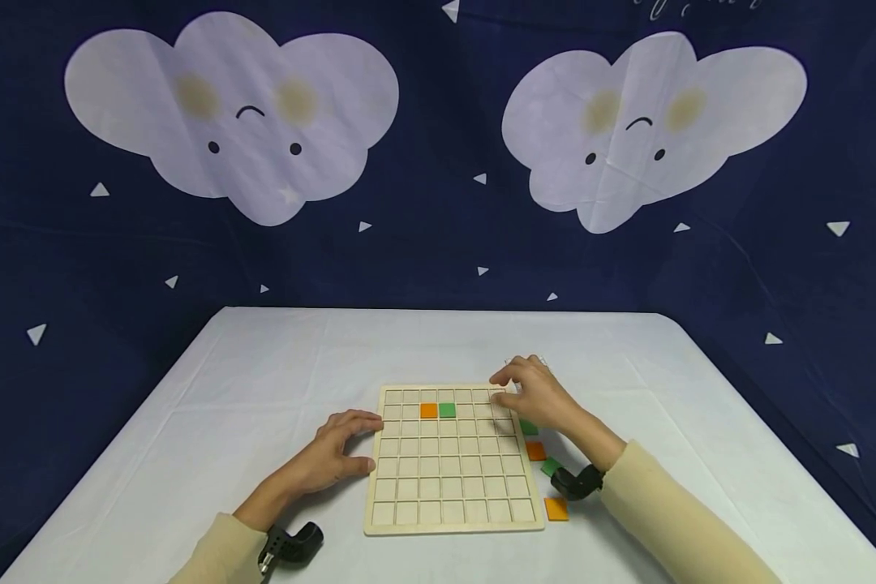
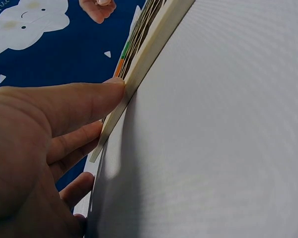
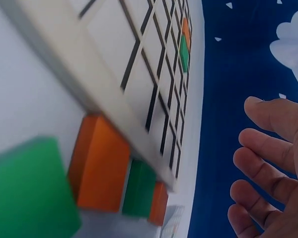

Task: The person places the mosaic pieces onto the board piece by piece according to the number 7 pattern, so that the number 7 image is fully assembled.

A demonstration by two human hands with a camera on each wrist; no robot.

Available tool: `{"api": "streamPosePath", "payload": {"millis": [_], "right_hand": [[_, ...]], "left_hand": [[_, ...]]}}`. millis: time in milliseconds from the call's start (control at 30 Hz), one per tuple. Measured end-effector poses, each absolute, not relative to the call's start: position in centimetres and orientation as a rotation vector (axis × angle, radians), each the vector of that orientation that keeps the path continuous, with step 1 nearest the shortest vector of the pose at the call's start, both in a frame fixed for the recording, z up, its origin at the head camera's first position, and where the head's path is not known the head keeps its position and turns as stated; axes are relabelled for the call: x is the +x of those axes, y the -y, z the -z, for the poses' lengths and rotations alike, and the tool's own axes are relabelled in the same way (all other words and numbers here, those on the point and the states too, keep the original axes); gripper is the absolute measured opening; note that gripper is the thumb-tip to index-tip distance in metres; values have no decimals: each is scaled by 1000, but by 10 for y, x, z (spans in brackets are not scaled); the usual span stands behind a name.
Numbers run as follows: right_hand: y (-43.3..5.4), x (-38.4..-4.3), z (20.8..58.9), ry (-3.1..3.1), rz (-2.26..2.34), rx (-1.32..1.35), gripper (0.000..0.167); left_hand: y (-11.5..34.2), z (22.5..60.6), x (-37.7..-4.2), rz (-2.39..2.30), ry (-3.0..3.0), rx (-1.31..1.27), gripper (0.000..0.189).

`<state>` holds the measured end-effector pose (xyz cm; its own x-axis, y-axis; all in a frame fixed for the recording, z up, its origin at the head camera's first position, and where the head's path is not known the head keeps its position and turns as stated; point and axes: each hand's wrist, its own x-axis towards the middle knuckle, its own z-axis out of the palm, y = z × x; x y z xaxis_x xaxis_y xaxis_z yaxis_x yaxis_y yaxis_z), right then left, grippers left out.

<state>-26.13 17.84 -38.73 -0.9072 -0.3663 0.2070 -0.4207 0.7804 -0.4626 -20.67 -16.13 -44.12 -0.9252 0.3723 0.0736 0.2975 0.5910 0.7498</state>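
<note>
A pale wooden grid board (image 1: 448,527) lies on the white table. Side by side in its second row from the far edge sit an orange tile (image 1: 428,410) and a green tile (image 1: 447,410). My left hand (image 1: 328,454) rests against the board's left edge, its thumb tip on the rim in the left wrist view and its fingers extended. Over the far right corner of the board hovers my right hand (image 1: 536,396), thumb and fingers apart with nothing between them. Along the right edge lie loose tiles, among them an orange tile (image 3: 103,166) and a green tile (image 3: 32,191).
Another orange tile (image 1: 556,509) lies by the near right corner of the board. A small printed item (image 3: 174,223) is partly hidden behind my right hand in the head view. A dark blue cloth (image 1: 438,268) with clouds hangs behind the table.
</note>
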Motion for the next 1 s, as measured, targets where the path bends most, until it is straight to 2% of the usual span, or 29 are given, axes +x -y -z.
{"api": "streamPosePath", "payload": {"millis": [1000], "right_hand": [[-222, -269, 412, 2901, -787, 478, 24]], "left_hand": [[161, 441, -206, -1253, -2724, 570, 51]]}}
